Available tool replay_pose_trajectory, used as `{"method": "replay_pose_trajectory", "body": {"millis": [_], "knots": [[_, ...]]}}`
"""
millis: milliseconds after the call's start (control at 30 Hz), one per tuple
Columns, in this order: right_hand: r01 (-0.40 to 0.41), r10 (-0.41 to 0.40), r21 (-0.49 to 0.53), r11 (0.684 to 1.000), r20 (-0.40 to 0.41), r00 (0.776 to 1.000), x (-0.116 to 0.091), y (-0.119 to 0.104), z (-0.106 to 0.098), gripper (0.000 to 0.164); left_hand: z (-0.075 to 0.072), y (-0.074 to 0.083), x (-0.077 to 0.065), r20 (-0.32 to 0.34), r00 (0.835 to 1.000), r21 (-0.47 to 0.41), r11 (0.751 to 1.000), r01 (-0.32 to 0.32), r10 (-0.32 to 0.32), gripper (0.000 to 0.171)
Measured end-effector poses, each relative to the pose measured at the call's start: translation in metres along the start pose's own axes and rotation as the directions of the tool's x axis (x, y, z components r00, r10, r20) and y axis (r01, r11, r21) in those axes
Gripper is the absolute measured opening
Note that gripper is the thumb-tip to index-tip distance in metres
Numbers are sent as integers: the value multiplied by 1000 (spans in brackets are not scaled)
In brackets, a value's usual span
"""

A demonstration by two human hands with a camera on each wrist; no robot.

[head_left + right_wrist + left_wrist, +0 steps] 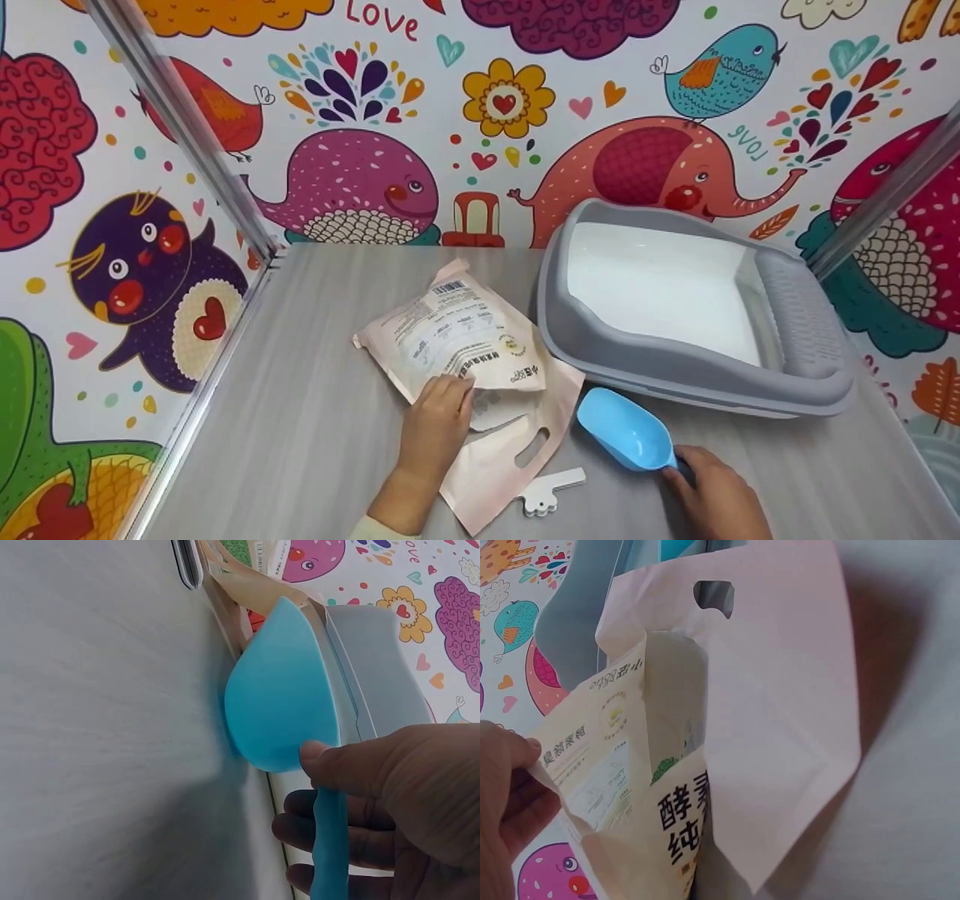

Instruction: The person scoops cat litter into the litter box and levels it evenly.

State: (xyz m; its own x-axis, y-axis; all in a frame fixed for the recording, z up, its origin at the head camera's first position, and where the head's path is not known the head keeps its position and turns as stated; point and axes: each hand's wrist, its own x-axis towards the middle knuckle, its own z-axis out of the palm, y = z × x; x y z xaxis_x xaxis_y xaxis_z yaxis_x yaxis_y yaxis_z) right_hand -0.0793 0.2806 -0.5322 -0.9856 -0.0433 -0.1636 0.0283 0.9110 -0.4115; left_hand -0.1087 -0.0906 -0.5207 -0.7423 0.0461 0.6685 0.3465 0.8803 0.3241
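A pale pink printed bag (465, 330) lies on the table with its mouth gaping toward the near side. My left hand (439, 420) pinches the edge of that mouth; in the left wrist view the thumb and fingers (526, 757) hold the bag's rim. A flap with a cut-out handle (780, 690) spreads out below the opening. On the right, my right hand (716, 491) grips the handle of a blue scoop (626, 431), thumb near the base of its bowl (281, 690). The scoop's bowl looks bare inside. What the bag contains is mostly hidden.
A grey litter box (694, 382) with a white inside stands at the back right, just beyond the scoop. A white clip (544, 495) lies near the bag's flap. Patterned walls (502, 97) with metal corner posts (187, 127) border the grey table (315, 420).
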Motion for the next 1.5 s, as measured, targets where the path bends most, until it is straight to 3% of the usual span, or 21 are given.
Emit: {"method": "replay_pose_trajectory", "body": {"millis": [400,967,1233,1500], "knots": [[-13,13,-16,1000,8,1000,3,2,2,38,1,-1,-1,1,1000,-1,1000,23,-23,14],[-1,1,13,1000,8,1000,-4,-8,-5,37,1,-1,0,-7,1000,-6,1000,7,-7,14],[61,-61,4,998,-56,997,-12,-17,-10,34,1,-1,0,12,999,-25,999,35,-34,15],[114,-112,31,993,-76,991,-20,-38,-7,30,1,-2,2,-6,1000,-27,999,18,-18,15]]}}
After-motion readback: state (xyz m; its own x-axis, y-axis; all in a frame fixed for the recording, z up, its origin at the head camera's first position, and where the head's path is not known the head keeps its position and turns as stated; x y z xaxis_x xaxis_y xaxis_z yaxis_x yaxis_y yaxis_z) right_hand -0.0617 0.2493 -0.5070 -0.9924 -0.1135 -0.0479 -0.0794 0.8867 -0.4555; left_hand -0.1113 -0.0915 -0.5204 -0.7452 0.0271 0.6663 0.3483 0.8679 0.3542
